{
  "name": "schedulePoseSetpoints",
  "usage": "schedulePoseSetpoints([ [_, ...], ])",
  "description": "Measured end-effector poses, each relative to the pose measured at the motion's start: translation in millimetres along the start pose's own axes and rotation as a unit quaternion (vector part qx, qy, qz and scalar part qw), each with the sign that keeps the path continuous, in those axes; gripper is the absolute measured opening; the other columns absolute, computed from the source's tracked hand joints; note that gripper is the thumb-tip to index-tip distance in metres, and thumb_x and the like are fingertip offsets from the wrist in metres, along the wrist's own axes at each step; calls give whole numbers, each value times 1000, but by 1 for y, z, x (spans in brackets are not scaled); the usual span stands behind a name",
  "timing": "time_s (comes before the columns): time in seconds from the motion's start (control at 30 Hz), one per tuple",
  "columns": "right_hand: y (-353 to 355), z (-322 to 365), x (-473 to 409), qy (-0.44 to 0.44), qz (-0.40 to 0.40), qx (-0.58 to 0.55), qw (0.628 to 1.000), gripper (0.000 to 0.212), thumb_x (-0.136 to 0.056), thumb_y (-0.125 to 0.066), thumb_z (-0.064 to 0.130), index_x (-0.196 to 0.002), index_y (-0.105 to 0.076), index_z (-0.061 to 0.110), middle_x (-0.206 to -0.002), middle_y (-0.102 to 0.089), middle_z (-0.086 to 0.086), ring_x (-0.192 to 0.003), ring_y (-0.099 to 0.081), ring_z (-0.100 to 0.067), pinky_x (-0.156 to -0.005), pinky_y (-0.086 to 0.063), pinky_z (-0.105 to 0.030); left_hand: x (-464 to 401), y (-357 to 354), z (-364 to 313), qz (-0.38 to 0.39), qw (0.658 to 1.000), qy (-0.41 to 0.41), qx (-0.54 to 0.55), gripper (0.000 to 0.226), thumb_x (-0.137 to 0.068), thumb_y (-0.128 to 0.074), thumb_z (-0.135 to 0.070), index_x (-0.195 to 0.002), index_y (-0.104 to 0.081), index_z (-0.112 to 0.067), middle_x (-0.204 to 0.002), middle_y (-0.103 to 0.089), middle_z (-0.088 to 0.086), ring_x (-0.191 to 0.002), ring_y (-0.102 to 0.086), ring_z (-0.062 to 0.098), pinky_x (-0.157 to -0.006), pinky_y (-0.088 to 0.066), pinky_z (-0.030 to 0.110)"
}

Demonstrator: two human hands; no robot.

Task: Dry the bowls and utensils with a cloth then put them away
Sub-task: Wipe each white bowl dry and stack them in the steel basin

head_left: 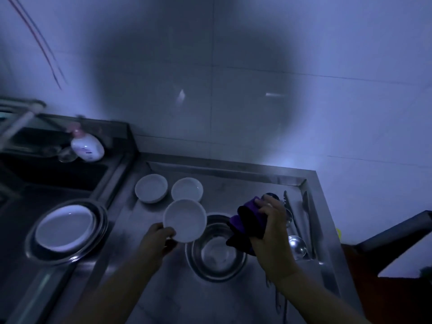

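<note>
Left hand pinches white bowl; right hand clutches purple cloth

White bowl aloft; purple cloth bunched.

A: Where is there room on the steel counter?

B: Its near middle is bare, and so is a strip along the far edge. Two white bowls sit far left, a steel bowl fills the centre, and tongs and a ladle line the right rim.

A: And left?

B: A steel basin holding white dishes blocks it, just beside the counter's edge
</note>
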State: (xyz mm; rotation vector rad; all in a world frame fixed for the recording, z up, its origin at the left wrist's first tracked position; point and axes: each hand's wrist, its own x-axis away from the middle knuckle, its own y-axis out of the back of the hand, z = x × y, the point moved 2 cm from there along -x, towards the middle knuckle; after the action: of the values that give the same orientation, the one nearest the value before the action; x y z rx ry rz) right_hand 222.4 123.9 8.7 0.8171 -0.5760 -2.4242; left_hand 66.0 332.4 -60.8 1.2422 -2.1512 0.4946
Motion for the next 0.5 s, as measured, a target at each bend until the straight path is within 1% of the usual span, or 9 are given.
schedulePoseSetpoints([
  [0.03,-1,0,0,-14,-4,5,1000,56,-63,-86,3,-106,-51,3,-132,-34,-9,-126,-32,-10,-104,-33,-14,10,0,-6,8,1000,-20,-4,15,-87,-54,0,-100,-52,-7,-97,-56,16,-79,-56,29,-60,-49,32],
  [0.1,-2,7,-2,-23,-3,12,1000,48,-64,-83,-5,-101,-55,7,-131,-35,-3,-125,-34,-11,-104,-33,-20,29,1,-17,32,997,-73,-2,13,-86,-57,-3,-95,-54,-12,-99,-58,14,-83,-58,28,-59,-49,30],
  [0.17,-2,22,-6,12,-8,27,1000,43,-64,-82,-7,-99,-60,4,-130,-36,-3,-124,-36,-11,-102,-31,-16,48,3,-31,43,990,-132,-17,15,-84,-63,-13,-98,-56,-14,-101,-60,12,-88,-60,28,-62,-51,33],
  [0.23,-4,43,-13,55,-20,23,998,40,-62,-83,-9,-96,-65,-1,-128,-40,-10,-123,-39,-16,-103,-31,-11,68,10,-48,26,975,-203,-92,26,-75,-67,-32,-97,-58,-22,-97,-63,5,-87,-61,22,-62,-49,30],
  [0.3,-8,68,-17,97,-30,8,995,39,-60,-84,-6,-95,-67,-1,-127,-43,-18,-122,-39,-14,-103,-30,-8,89,19,-61,-17,935,-290,-201,24,-70,-67,-43,-88,-54,-33,-87,-61,-7,-79,-59,10,-58,-43,23],
  [0.37,-13,91,-18,136,-33,-14,990,38,-63,-83,-2,-97,-67,1,-127,-42,-17,-122,-36,-9,-103,-31,-9,107,30,-68,-62,877,-375,-295,26,-71,-68,-46,-89,-52,-37,-86,-58,-14,-77,-56,1,-59,-42,21],
  [0.43,-20,112,-17,162,-30,-16,986,41,-63,-83,-3,-100,-67,3,-128,-40,-11,-123,-39,-14,-102,-38,-15,124,42,-77,-107,813,-451,-352,34,-72,-71,-44,-98,-55,-30,-91,-57,-13,-79,-55,6,-64,-45,25],
  [0.47,-24,121,-14,173,-29,-5,984,43,-63,-83,-1,-102,-67,4,-127,-41,-12,-122,-42,-20,-100,-42,-20,131,48,-81,-122,787,-483,-364,38,-72,-72,-42,-102,-58,-24,-94,-58,-8,-81,-55,10,-66,-46,28],
  [0.5,-27,130,-12,189,-30,6,982,43,-65,-83,3,-105,-66,6,-127,-43,-15,-119,-46,-26,-97,-45,-26,138,53,-87,-128,769,-506,-369,42,-72,-72,-43,-105,-59,-19,-97,-58,-3,-83,-55,13,-67,-45,28],
])
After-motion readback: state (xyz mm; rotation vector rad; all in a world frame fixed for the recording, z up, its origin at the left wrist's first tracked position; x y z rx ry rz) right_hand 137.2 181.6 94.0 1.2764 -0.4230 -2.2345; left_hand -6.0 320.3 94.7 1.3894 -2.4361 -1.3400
